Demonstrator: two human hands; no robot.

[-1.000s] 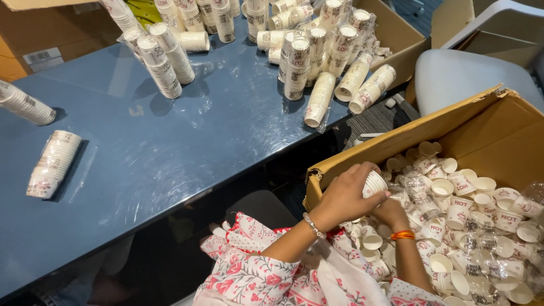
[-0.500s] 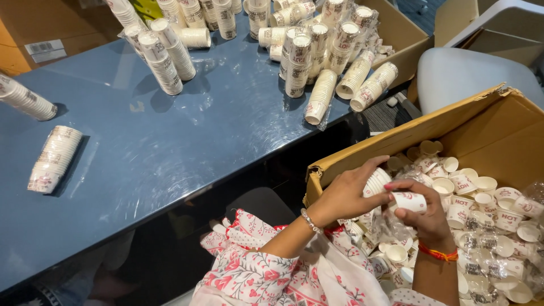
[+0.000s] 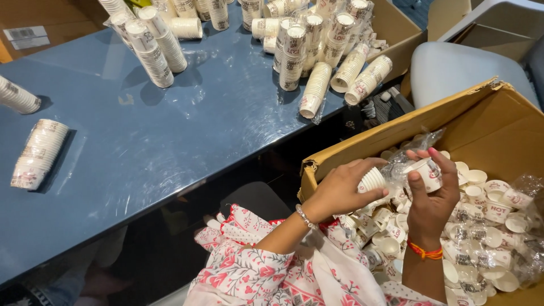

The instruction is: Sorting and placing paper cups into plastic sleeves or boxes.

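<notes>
Two hands, each holding a small paper cup over a cardboard box [image 3: 362, 148].

The left hand [image 3: 340, 190] reaches across from the left, fingers closed around a ribbed cup [image 3: 372, 180] lying sideways. The right hand [image 3: 433, 195] stands upright on a raised wrist, thumb and curled fingers gripping a printed cup [image 3: 426, 171]. Both cups are near each other, above the loose cups [image 3: 481, 226] in the box.

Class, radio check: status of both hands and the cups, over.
Left hand grips a small paper cup. Right hand grips another cup. Both over the cardboard box of loose cups. Nothing between them.
</notes>
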